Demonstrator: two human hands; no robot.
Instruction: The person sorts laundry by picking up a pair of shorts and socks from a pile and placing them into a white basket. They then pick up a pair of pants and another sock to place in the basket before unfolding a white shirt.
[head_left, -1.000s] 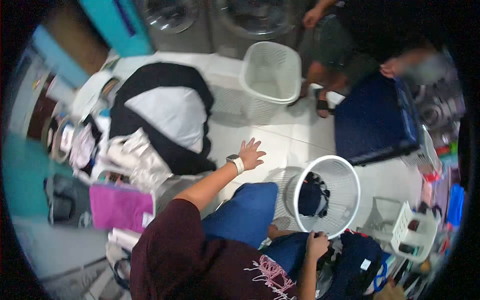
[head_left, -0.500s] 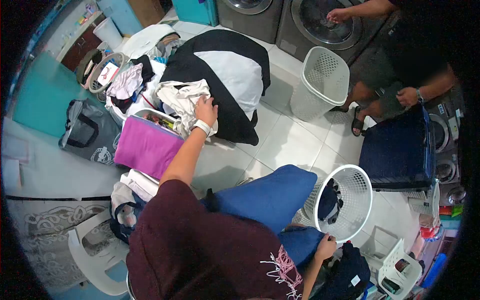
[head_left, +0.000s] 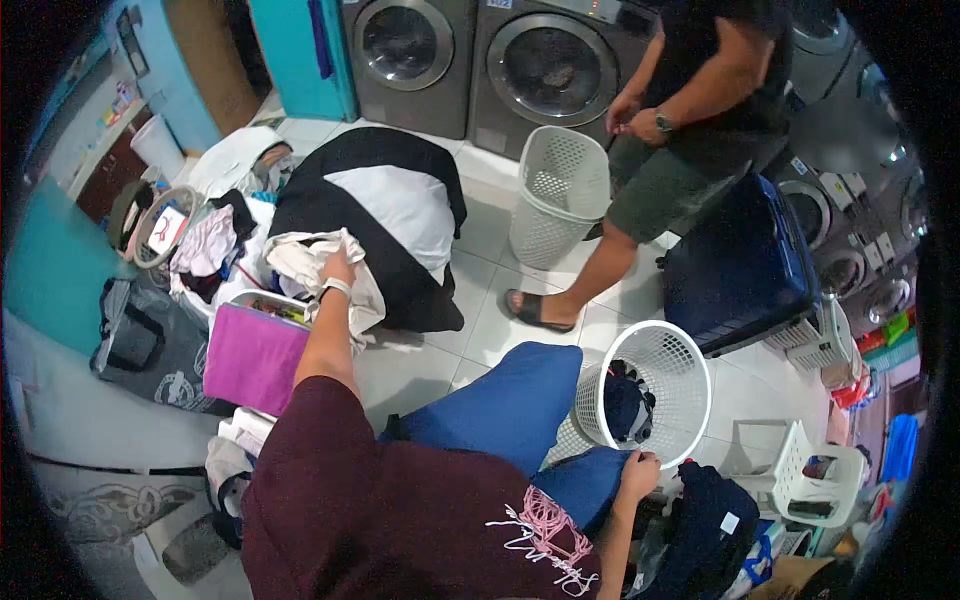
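My left hand, with a white band at the wrist, is closed on a cream cloth garment. The garment hangs in folds against a big black-and-white stuffed bag. My right hand is curled beside my knee, close to the rim of a round white laundry basket. Whatever its fingers may hold is hidden. Dark clothes lie inside that basket. Near my left forearm is a bin draped with a purple cloth.
Another person stands by the front-loading washers, near a tall white basket. A dark blue suitcase stands at right. A clothes pile and grey bag are at left. Dark garments lie at lower right.
The view has tilted up and turned right. My left hand has closed on the cream garment, which is now bunched and lifted. The other person has moved and straightened, with both hands together.
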